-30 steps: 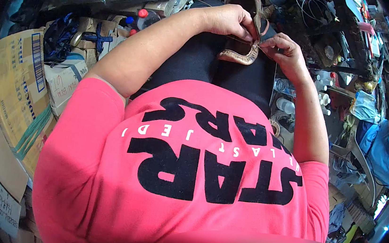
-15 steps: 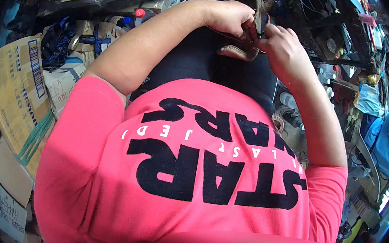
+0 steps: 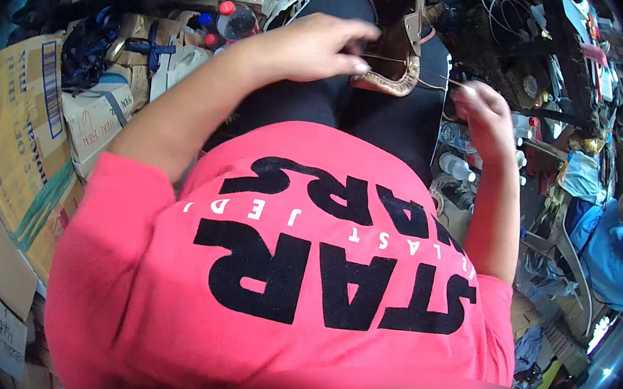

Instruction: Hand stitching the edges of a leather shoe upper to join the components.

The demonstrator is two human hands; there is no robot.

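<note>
A brown leather shoe (image 3: 419, 35) lies between my thighs, its rounded, stitched-looking end towards me and its dark inside facing up. A thin tan thread (image 3: 431, 84) stretches from the shoe to my right hand (image 3: 485, 114), whose fingers are pinched on it, right of the shoe. On the left side, my left hand (image 3: 319, 46) is curled, with thumb and forefinger apart. Thread also runs from its blurred inner fingers to the shoe opening. Neither hand touches the shoe.
Cardboard boxes (image 3: 17, 144) stand at the left, near bottles with red and blue caps (image 3: 227, 9). More plastic bottles (image 3: 457, 166) lie right of my legs. At the far right another person's blue-sleeved arm (image 3: 610, 241) shows among clutter.
Both hands were together at the shoe's edge. They have moved apart, left hand to the left and right hand to the right and nearer me, drawing thread out on both sides.
</note>
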